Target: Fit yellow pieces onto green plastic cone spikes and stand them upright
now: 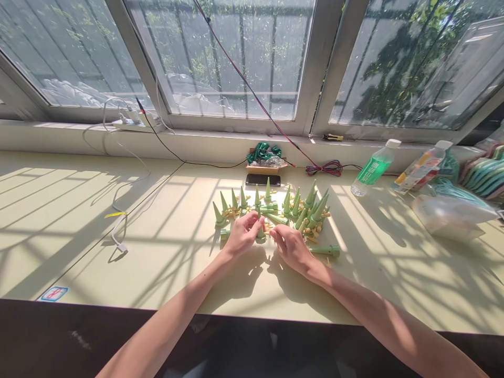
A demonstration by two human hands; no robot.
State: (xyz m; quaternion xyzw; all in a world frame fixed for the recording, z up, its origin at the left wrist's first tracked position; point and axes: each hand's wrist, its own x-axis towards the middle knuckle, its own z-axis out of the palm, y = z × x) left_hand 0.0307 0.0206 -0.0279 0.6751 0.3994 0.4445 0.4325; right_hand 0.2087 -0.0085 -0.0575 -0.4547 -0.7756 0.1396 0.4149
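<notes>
My left hand (244, 232) is closed around a green plastic cone (260, 234), which stands point up between thumb and fingers. Close beside it on the right, my right hand (292, 245) has its thumb and fingertips pinched together; what they hold is too small to make out. Small yellow bits show between the two hands. Behind them stand several more green cones (257, 196) with yellow pieces about their bases. A heap of cones (317, 210) lies to the right. A green tube-like piece (326, 251) rests by my right wrist.
A black phone (263, 180) lies behind the cones, before a small box (268, 169) of green material. Two bottles, one green-labelled (372, 170), and a plastic bag (447, 215) are on the right. A white cable (125, 223) crosses the left. The table's front edge runs under my forearms.
</notes>
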